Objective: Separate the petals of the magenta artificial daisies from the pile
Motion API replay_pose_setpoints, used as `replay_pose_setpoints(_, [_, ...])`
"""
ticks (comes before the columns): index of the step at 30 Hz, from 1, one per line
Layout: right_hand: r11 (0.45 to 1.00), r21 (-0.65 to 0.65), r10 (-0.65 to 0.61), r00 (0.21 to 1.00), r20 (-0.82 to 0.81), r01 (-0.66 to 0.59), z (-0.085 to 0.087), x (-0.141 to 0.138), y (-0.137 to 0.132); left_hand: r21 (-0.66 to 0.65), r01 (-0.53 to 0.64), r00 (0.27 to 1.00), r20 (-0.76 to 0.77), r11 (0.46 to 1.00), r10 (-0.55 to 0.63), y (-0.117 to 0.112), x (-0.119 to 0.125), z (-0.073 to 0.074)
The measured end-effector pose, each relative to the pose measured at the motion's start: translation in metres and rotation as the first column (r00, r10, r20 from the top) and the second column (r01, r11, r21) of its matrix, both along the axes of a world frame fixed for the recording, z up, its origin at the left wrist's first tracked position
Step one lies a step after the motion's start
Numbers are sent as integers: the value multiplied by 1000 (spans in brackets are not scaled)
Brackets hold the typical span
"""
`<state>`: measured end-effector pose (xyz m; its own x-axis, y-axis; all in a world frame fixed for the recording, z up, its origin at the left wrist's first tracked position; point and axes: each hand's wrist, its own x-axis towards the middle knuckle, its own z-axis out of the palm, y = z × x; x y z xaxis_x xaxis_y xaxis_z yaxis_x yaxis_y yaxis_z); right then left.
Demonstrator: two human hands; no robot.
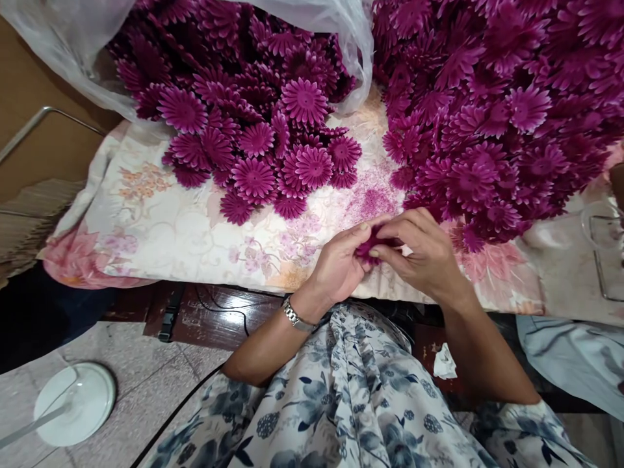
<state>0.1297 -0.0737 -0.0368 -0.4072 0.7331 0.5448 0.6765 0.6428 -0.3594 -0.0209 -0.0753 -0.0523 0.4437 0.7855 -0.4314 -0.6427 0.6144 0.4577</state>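
My left hand (341,263) and my right hand (422,257) meet over the near edge of a floral cloth (166,227). Both pinch one magenta fabric flower (373,247), which is mostly hidden between the fingers. A metal watch (296,316) sits on my left wrist. A heap of the same magenta flowers (253,123) spills from a clear plastic bag (68,58) at the upper left. A larger heap of flowers (497,110) lies at the upper right, just beyond my right hand.
Magenta dust (370,198) stains the cloth between the heaps. The cloth covers a dark wooden table edge (209,318). A white fan base (75,403) stands on the tiled floor at lower left. A cable (219,309) hangs below the table. My floral-print clothing (361,403) fills the foreground.
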Motion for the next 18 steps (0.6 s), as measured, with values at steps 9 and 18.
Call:
replay_pose_setpoints(9, [994,-27,-108,993,-38,107,-19,-12,-6,74,62,996,-66,995,-57,-5,-4,0])
replay_pose_setpoints(18, [987,-6,-159,987,15,159,-19,-16,-7,134,-17,989,-145,991,36,1,-1,-4])
